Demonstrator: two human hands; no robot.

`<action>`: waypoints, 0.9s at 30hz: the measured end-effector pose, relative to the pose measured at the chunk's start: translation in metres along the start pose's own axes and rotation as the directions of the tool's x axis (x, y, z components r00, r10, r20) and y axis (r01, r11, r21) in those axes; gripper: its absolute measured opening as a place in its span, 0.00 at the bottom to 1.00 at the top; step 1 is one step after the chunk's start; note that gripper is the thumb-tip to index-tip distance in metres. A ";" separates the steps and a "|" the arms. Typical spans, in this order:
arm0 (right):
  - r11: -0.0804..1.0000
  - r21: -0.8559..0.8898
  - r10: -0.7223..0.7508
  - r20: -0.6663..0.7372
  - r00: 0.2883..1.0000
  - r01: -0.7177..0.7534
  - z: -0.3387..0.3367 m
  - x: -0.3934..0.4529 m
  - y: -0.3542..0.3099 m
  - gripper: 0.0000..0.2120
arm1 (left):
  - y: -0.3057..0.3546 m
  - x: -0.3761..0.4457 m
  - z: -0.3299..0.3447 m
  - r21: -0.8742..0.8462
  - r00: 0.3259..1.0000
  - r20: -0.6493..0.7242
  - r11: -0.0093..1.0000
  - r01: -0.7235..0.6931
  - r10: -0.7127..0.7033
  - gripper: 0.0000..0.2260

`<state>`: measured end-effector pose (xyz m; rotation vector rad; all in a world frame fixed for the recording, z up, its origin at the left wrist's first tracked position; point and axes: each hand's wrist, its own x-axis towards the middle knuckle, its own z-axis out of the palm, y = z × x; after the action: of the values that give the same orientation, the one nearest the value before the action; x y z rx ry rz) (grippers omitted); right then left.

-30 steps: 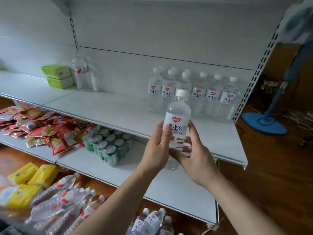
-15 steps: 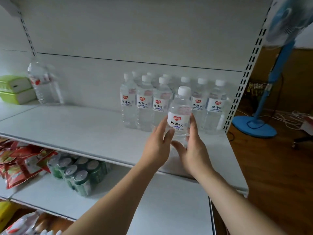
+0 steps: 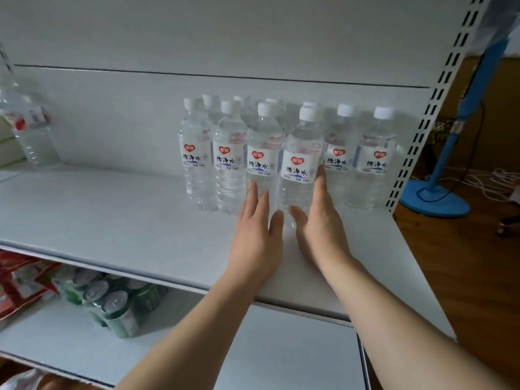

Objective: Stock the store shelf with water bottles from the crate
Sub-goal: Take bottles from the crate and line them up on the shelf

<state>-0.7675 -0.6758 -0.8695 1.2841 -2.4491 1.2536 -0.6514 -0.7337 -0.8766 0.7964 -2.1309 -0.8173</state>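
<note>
A clear water bottle [image 3: 300,164] with a white cap and white label stands upright on the white middle shelf [image 3: 140,220], in the front row of several identical bottles [image 3: 229,161]. My left hand [image 3: 257,237] lies at its lower left with straight fingers, the thumb near the bottle's base. My right hand [image 3: 319,223] lies against its right side, with the fingers straight up along the bottle. Neither hand curls round the bottle. The crate is out of view.
A larger water bottle [image 3: 29,130] stands at the shelf's far left. On the lower shelf [image 3: 281,356] sit a pack of green cans [image 3: 112,305] and red snack packets [image 3: 19,282]. A blue standing fan [image 3: 439,190] stands on the wooden floor at right, beyond the slotted upright [image 3: 439,88].
The bottle went from held in the air in front of the shelf to standing in the front row. Both hands have loosened from gripping it to lying straight beside it.
</note>
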 end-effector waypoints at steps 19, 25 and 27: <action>0.960 0.100 -0.267 0.049 0.963 0.261 -0.014 -0.117 -0.050 0.21 | 0.000 -0.092 -0.068 -0.426 0.947 -0.224 0.897 0.115 -0.228 0.14; 0.870 0.263 -0.477 0.228 0.849 0.418 0.026 -0.203 -0.139 0.21 | -0.043 -0.208 -0.171 -0.363 0.916 -0.256 0.909 0.206 -0.310 0.12; 0.853 0.311 -0.508 0.314 0.802 0.419 0.044 -0.236 -0.163 0.20 | -0.059 -0.251 -0.202 -0.338 0.887 -0.276 0.902 0.270 -0.369 0.11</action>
<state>-0.4870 -0.6065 -0.8994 2.2236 -2.0150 1.2522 -0.3368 -0.6471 -0.9075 1.0643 -1.5526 -1.0560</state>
